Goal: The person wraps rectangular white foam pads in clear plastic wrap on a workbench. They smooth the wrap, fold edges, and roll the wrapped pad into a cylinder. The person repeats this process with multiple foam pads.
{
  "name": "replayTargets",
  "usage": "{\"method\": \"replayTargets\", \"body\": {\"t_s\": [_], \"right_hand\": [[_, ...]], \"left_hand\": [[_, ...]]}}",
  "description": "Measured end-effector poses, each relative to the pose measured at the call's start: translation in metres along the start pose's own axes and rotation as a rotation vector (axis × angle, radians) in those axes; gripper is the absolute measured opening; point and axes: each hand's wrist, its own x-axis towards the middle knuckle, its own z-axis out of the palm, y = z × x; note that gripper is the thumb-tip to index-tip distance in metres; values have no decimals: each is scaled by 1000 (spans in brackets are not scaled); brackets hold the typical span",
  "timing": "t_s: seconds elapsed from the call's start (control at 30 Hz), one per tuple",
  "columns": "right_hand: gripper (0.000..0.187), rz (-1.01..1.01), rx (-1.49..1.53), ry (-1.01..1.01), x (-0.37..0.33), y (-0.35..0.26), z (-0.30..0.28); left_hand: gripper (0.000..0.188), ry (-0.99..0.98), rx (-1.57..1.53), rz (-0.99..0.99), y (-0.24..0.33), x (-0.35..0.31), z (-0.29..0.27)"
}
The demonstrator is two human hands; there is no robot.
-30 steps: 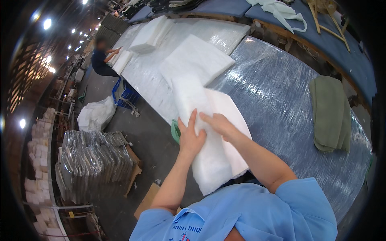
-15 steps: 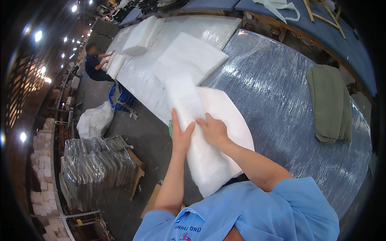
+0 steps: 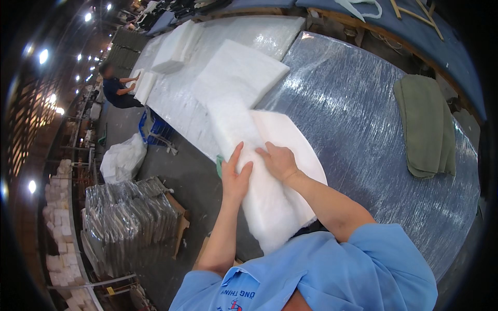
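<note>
A long strip of fluffy white batting point(image 3: 228, 122) runs from my body toward the table, lying over a pale foam pad point(image 3: 293, 137) with a curved right edge. My left hand point(image 3: 237, 176) rests at the strip's left edge, fingers stretched and thumb apart on top of it. On the strip's right side, my right hand point(image 3: 280, 161) has bent fingers closing on the batting; its fingertips are partly sunk in the fluff. A green piece point(image 3: 219, 166) pokes out beside my left hand. Beyond the strip lies a square white batting sheet point(image 3: 244, 70), touching its far end.
The table point(image 3: 358, 119) is covered in shiny plastic film. Folded olive cloth point(image 3: 425, 127) lies at its right. A white batting stack point(image 3: 176, 46) stands far left, near a co-worker point(image 3: 118, 89) handling white pieces. Plastic-wrapped panels point(image 3: 129, 223), a white bag point(image 3: 123, 158) and a blue crate point(image 3: 154, 128) stand left.
My left hand's fingers have tipped rightward from the strip's edge onto the batting. My right hand stays nearly in place. The view has shifted slightly, and the co-worker's arms have moved.
</note>
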Motion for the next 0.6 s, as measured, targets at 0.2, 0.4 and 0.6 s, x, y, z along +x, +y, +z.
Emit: {"method": "replayTargets", "body": {"t_s": [0.2,0.4,0.6], "right_hand": [[52,185,192,-79,8,0,-14],[56,286,251,3,-15,-35,-25],[51,127,146,29,-18,-24,-16]], "left_hand": [[62,-17,25,-17,8,4,1],[61,52,89,-101,20,3,8],[63,35,107,-28,23,2,13]]}}
